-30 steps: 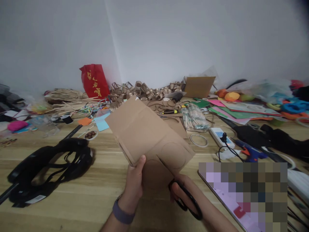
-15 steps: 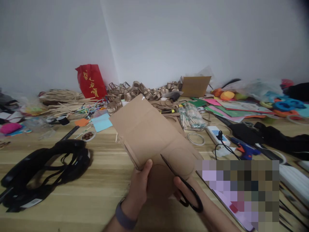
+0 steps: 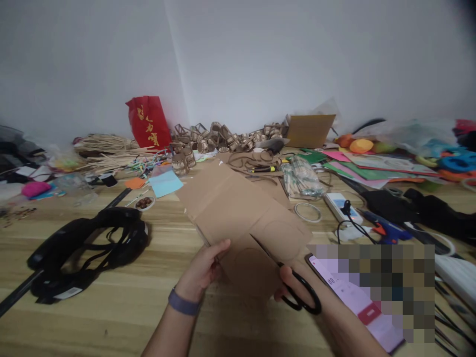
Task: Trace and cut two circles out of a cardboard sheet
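Observation:
A folded sheet of brown cardboard (image 3: 223,203) is held up over the wooden table, with round outlines drawn on its lower and right parts. My left hand (image 3: 204,265) grips its lower left edge, thumb on top and fingers underneath. Black-handled scissors (image 3: 302,293) are in my right hand (image 3: 288,282), their dark blade lying across the cardboard between two of the drawn circles. The lower blade and part of my right hand are hidden by the cardboard.
A phone (image 3: 353,297) lies by my right forearm, partly pixelated. Left is a black strapped headset (image 3: 89,248). Behind are a glue gun (image 3: 388,228), a power strip (image 3: 342,208), a tape ring (image 3: 307,212), a red bag (image 3: 148,124) and several small woven baskets (image 3: 203,146).
The cardboard has tipped lower and flatter, and my left hand has shifted slightly left and down with it. The scissors have moved a little right. The whole view has shifted slightly.

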Motion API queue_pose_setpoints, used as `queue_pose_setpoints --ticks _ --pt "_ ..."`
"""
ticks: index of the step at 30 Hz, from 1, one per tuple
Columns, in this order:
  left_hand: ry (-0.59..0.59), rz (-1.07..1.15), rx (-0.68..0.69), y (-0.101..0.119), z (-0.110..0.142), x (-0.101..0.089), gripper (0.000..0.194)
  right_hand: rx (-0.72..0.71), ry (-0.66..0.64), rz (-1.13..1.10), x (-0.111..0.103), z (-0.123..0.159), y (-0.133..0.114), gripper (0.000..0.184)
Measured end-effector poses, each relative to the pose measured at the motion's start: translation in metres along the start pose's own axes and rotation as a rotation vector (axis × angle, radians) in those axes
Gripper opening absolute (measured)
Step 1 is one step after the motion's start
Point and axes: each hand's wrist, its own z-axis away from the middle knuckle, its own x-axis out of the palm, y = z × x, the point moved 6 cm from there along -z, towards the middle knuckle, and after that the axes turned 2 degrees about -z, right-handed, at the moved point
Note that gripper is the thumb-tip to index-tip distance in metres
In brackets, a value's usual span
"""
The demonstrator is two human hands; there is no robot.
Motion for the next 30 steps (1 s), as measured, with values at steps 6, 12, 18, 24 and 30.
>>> queue_pose_setpoints --ticks 6,12,18,24,30 --pt "0.204 0.147 0.217 0.023 0.001 -0.007 0.046 -0.075 -0.093 -0.110 0.015 -0.011 0.009 0.088" --pt "0.134 -0.348 0.237 -0.018 0.016 0.019 0.073 -0.178 0.445 -0.327 0.006 -0.015 0.004 0.055" --pt "-0.014 -0.517 0.277 -0.025 0.020 0.027 0.072 -0.129 0.577 -0.595 -0.013 -0.015 0.011 0.041" --pt "-0.076 -0.424 0.324 -0.010 0.019 0.029 0.055 -0.147 0.599 -0.658 -0.029 -0.019 0.015 0.050" --pt "0.090 -0.322 0.447 -0.001 0.017 0.021 0.065 -0.125 0.426 -0.490 -0.015 -0.018 0.008 0.059"
